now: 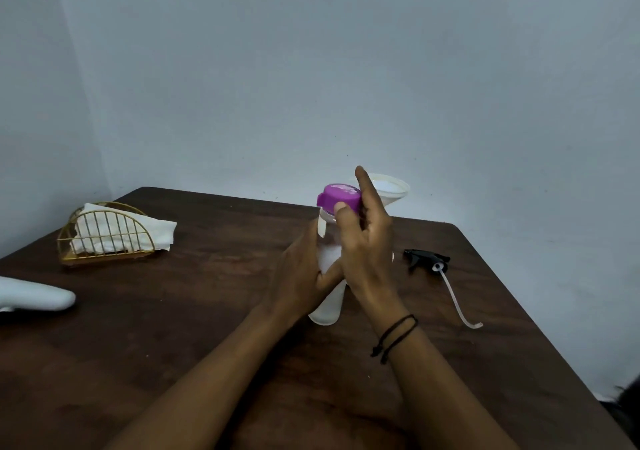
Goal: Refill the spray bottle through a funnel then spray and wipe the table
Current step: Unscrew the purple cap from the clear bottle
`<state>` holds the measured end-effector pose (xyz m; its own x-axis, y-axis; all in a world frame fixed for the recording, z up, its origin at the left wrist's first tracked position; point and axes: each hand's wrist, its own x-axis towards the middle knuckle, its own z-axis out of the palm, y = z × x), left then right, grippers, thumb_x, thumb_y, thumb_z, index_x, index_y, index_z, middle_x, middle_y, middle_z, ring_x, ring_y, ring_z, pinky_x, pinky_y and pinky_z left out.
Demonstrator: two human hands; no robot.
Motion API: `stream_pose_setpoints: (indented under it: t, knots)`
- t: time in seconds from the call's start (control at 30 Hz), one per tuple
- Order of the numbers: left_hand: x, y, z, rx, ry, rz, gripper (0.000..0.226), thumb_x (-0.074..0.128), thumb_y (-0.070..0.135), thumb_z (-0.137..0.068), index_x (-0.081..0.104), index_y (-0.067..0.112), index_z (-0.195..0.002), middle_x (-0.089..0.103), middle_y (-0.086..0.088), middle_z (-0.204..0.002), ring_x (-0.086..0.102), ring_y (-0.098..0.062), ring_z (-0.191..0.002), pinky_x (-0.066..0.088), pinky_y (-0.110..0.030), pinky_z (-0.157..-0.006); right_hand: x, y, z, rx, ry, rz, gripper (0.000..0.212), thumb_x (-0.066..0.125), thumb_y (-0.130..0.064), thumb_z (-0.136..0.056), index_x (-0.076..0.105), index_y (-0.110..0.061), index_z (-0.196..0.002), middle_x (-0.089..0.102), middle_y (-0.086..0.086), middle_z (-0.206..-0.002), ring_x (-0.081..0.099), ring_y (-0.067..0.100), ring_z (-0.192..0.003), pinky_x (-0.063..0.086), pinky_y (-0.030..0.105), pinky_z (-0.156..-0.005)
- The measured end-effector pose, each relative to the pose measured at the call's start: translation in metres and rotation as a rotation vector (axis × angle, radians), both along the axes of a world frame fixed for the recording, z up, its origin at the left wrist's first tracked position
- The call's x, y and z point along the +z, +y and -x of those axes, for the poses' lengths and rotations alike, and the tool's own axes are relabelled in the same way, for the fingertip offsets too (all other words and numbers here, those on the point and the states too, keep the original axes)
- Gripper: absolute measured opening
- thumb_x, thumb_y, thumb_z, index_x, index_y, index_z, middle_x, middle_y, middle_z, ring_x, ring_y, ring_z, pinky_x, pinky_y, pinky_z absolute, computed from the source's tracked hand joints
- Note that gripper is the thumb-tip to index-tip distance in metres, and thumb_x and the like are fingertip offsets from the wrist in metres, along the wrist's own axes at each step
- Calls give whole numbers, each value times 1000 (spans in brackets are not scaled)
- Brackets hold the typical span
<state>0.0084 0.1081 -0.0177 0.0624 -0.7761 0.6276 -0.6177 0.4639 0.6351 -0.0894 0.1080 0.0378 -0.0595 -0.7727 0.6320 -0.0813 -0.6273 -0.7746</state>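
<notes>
A clear refill bottle [325, 306] with a purple cap [337, 198] stands near the middle of the dark wooden table [194, 311]. My left hand [299, 273] wraps around the bottle's body. My right hand [363, 241] pinches the purple cap with thumb and fingers, the index finger sticking up. Behind my right hand a white funnel [391, 190] shows; whatever it stands in is hidden by my hands. The black spray trigger head [427, 259] with its long clear dip tube [457, 300] lies flat on the table to the right.
A gold wire holder [104, 233] with white napkins [152, 233] sits at the back left. A white rounded object [34, 297] lies at the left edge. Grey walls meet behind the table; the table's right edge runs diagonally at the right.
</notes>
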Motion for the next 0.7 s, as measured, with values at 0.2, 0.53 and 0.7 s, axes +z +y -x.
stream_pose_setpoints:
  t: [0.2, 0.53, 0.7]
  knots:
    - [0, 3, -1, -69, -15, 14, 53, 61, 34, -90, 56, -5, -126, 62, 7, -108, 63, -11, -108, 31, 1, -84, -2, 2, -7, -145, 96, 46, 78, 77, -44, -80, 39, -24, -145, 45, 0, -132, 54, 12, -115, 47, 5, -80]
    - [2, 0, -5, -141, -31, 81, 61, 50, 49, -86, 49, 13, -136, 59, 17, -110, 57, 10, -99, 47, -11, -81, -1, 4, -9, -209, 24, 64, 56, 69, -32, -84, 52, -19, -136, 51, -5, -125, 58, 2, -103, 49, 10, -80]
    - [3, -2, -7, -160, -13, 118, 67, 51, 50, -87, 43, 13, -142, 60, 10, -123, 60, -1, -108, 51, -18, -87, -1, 7, -9, -126, 23, 43, 60, 66, -46, -83, 50, -24, -137, 51, -6, -127, 60, 11, -110, 56, 23, -86]
